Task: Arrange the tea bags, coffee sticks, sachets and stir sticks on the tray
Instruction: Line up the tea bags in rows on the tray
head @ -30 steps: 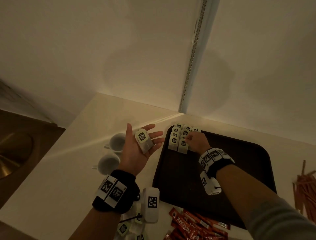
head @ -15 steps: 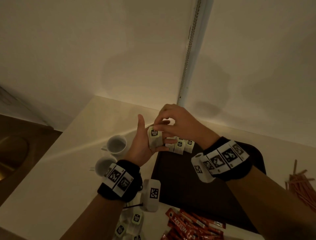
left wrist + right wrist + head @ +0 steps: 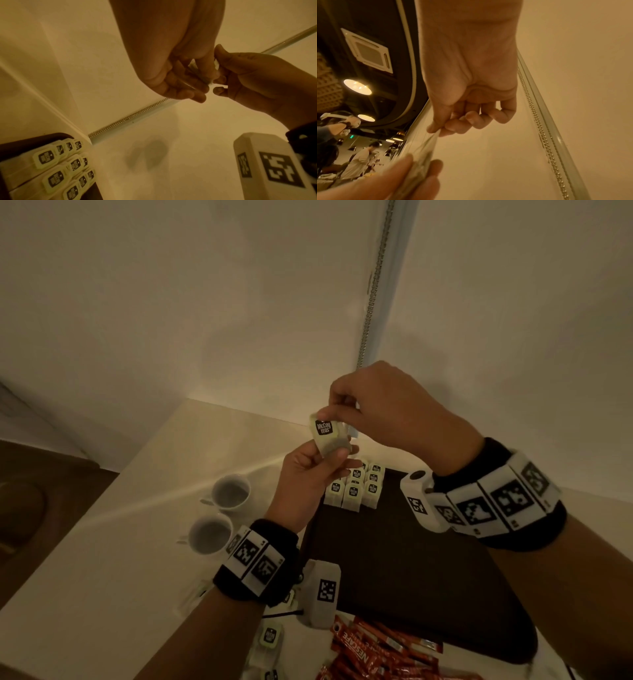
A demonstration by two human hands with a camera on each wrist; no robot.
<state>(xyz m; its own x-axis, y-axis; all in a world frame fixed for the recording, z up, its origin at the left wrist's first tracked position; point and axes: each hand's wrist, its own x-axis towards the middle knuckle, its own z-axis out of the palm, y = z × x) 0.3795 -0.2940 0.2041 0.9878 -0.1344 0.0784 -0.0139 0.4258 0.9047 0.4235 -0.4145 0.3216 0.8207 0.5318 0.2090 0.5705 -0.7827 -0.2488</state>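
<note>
I have both hands raised above the far left corner of the tray [image 3: 411, 570]. My left hand [image 3: 308, 474] pinches the lower end of a tea bag [image 3: 330, 438] between thumb and fingers, and my right hand [image 3: 387, 409] pinches its upper edge from above, thumb against forefinger, the other fingers curled in. The bag hangs in the air between them, its dark label facing me. In the right wrist view the packet [image 3: 423, 152] runs edge-on from my right fingertips [image 3: 436, 127] down to the left hand's thumb and finger.

Below the hands, tea bags [image 3: 354, 491] stand in close rows in the tray's far left corner, touching one another; the left wrist view shows the same rows [image 3: 56, 170]. The rest of the dark tray in view is bare. Left of the tray, two white cups [image 3: 219, 515] sit on the pale surface [image 3: 102, 559]. Near me, loose tea bags [image 3: 269, 638] lie on the surface under my left wrist, and red coffee sticks [image 3: 373, 655] lie in a heap just off the tray's near edge.
</note>
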